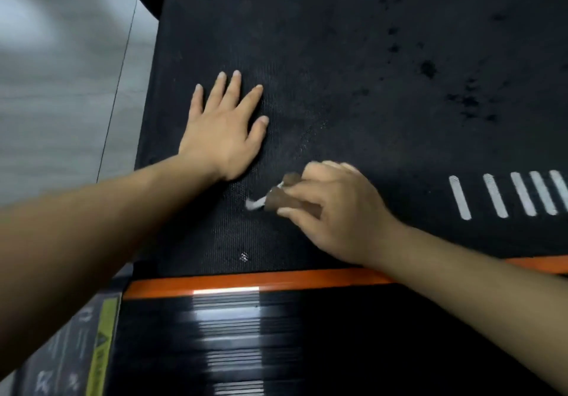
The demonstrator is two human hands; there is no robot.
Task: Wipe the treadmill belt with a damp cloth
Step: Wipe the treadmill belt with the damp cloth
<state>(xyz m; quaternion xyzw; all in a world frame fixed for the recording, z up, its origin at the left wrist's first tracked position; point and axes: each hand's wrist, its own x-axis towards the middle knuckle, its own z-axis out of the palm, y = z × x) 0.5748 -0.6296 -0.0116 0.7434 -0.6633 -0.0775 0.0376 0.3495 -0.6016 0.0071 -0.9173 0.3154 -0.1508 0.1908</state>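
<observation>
Head view: your left hand (222, 131) lies flat on the black treadmill belt (338, 73), fingers straight and spread, near the belt's left edge. Just beside it your right hand (335, 208), slightly blurred, curls fingers and thumb round a small brown cloth (282, 199) with a white edge, held low on the belt. Dark spots (467, 97) mark the belt at far right; white stripes (507, 194) sit right of your right hand. An orange strip (246, 282) and ribbed black side rail (338, 334) run along the near edge.
</observation>
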